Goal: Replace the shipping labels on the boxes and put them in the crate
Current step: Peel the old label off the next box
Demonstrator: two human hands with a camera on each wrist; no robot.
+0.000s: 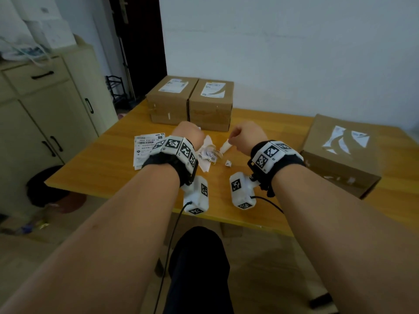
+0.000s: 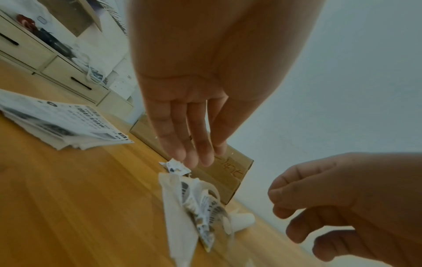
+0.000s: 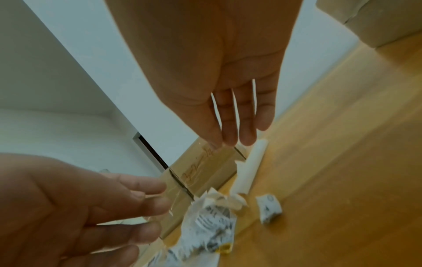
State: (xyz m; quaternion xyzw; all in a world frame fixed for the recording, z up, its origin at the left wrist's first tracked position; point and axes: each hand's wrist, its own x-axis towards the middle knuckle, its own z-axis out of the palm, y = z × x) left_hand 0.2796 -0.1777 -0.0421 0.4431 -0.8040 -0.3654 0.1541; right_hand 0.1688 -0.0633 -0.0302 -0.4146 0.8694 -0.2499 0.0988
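My left hand [image 1: 189, 134] hovers over the wooden table [image 1: 102, 168] with straight fingers [image 2: 194, 150] and holds nothing. My right hand [image 1: 240, 134] hangs beside it, fingers [image 3: 235, 130] relaxed and empty. Between them lie crumpled torn label scraps [image 1: 208, 154], a white paper roll [image 1: 224, 146] and a small scrap [image 1: 227, 163]. A stack of printed shipping labels [image 1: 147, 148] lies left of my left wrist. Two cardboard boxes [image 1: 170, 100] [image 1: 212, 105] with labels on top stand side by side just beyond my hands. A third box [image 1: 340, 152], its label half torn off, sits to the right.
A cream cabinet [image 1: 45, 114] stands left of the table, with a dark bin [image 1: 45, 189] on the floor beside it. The wall runs close behind the boxes. My knee [image 1: 199, 257] is under the table's near edge [image 1: 136, 198].
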